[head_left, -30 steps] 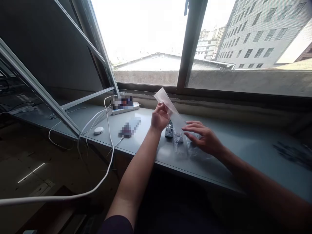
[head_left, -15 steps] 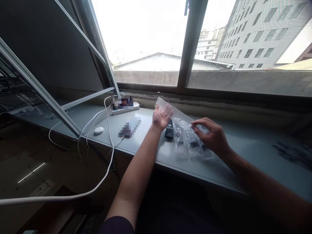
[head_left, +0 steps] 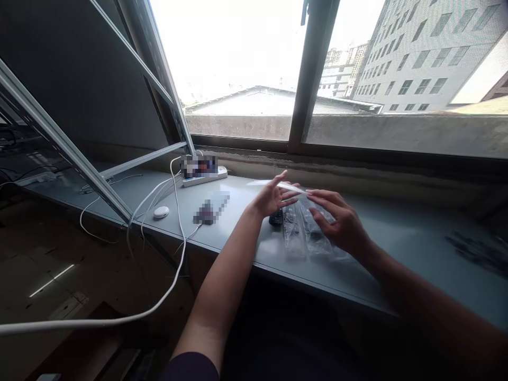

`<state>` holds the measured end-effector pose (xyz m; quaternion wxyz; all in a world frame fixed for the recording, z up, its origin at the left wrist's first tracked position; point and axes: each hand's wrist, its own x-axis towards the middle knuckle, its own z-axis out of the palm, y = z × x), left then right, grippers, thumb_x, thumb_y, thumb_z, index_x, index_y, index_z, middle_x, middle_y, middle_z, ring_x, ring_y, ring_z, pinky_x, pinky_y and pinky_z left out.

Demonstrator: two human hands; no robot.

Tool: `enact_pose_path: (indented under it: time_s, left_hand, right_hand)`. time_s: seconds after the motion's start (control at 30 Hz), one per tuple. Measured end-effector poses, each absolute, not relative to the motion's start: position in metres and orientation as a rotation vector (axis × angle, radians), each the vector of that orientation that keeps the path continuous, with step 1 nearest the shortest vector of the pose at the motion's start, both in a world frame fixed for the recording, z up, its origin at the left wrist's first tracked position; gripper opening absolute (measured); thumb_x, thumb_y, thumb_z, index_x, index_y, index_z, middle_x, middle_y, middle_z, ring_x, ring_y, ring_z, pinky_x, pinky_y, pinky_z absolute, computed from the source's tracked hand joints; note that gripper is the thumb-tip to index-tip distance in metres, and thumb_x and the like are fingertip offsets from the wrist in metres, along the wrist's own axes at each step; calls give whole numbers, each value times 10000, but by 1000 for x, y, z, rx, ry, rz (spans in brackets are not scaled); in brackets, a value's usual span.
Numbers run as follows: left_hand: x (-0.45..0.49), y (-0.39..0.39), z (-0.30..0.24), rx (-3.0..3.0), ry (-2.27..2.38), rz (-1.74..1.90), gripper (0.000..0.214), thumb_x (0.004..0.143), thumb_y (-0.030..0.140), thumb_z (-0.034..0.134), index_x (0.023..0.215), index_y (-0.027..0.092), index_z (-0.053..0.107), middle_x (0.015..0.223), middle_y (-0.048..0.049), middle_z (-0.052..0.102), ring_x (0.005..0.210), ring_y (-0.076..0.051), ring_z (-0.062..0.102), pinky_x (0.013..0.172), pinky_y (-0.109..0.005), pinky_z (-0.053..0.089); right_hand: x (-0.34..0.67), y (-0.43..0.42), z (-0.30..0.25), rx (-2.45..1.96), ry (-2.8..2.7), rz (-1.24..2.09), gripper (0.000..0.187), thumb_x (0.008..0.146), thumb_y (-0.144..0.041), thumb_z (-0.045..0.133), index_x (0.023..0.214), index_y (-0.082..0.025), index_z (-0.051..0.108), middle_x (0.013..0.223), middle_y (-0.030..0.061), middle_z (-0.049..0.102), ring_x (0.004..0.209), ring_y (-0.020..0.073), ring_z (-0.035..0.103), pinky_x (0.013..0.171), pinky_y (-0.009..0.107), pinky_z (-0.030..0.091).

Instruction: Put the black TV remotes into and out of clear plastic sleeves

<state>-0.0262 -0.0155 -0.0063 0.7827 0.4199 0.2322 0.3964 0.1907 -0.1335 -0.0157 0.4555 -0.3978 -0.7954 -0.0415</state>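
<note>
Clear plastic bag (head_left: 294,188) shows only as a thin pale strip seen nearly edge-on, held flat and level just above the tabletop (head_left: 397,238), between the two hands and in front of the window sill. It is see-through and hard to separate from the grey surface behind it; whether anything is inside cannot be made out.

The left hand (head_left: 273,199) has its fingers spread and stretched out, with the strip running across them; no closed pinch shows. The right hand (head_left: 342,222) lies with curved fingers over the bagged remote controls (head_left: 301,233), two dark remotes in crinkled clear wrapping lying side by side on the tabletop. Its thumb and first finger reach the strip's near end, but whether they are clamped on it cannot be told.

A bare black remote control (head_left: 275,217) lies just left of the bagged pair, its far end hidden under the left hand. Further left are a blurred-out phone (head_left: 210,208), a small white round device (head_left: 161,212), loose white cables (head_left: 177,222) and a power strip (head_left: 204,177), its top blurred. At the right edge something dark (head_left: 476,248) on the tabletop is too smeared to name.
</note>
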Motion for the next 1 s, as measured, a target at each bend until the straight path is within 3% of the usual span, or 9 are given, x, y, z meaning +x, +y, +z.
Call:
enact_pose_path:
  time_s: [0.13,0.23,0.4,0.53,0.7,0.9,1.0]
  left_hand:
    - [-23,-13,-12,971,461,736,252,1048,331,728,1200,149,813,1310,-193,827,1191,-274,820,1266,-481,552]
    - [-22,-12,-14,974,480,817,233,1055,246,676,1192,146,836,1359,-182,820,1287,-283,791,1316,-486,511]
    - [-23,-14,-11,906,504,937,188,1071,234,669,1077,170,846,1301,-166,839,1367,-311,762,1323,-526,519]
    - [-22,-13,-10,824,547,957,182,1091,247,696,1022,142,828,1177,-152,851,1191,-259,828,1282,-462,562]
    - [-20,-10,-14,844,558,930,152,1075,253,754,1035,131,835,1152,-136,849,1021,-203,845,1215,-423,606]
    - [-20,-11,-19,1018,471,856,190,1055,300,785,1106,138,869,1227,-143,846,1138,-239,822,1267,-476,566]
    - [-20,-11,-19,994,419,830,200,1069,304,762,1108,136,863,1241,-152,840,1139,-243,826,1283,-468,549]
  right_hand:
    - [190,-131,-21,-917,-2106,-71,504,1126,-307,656,1628,-332,692,1586,97,719,1561,406,575,1284,686,513]
    - [191,-130,-23,-923,-2108,-79,500,1127,-314,658,1626,-341,685,1669,89,653,1616,405,518,1312,697,476]
    - [194,-128,-25,-964,-2066,-96,471,1127,-339,657,1596,-333,703,1639,109,670,1597,421,531,1289,723,483]
    - [193,-127,-27,-949,-2084,-110,497,1133,-332,654,1629,-309,673,1565,121,725,1578,409,556,1287,698,496]
    - [192,-127,-28,-906,-2107,-133,541,1140,-309,651,1679,-320,619,1626,107,687,1604,396,531,1290,679,501]
    - [194,-126,-28,-907,-2082,-183,473,1134,-289,668,1605,-324,685,1738,115,565,1641,423,472,1303,718,470]
    - [195,-127,-27,-919,-2070,-189,463,1136,-278,666,1596,-322,693,1693,127,594,1627,424,484,1292,722,482]
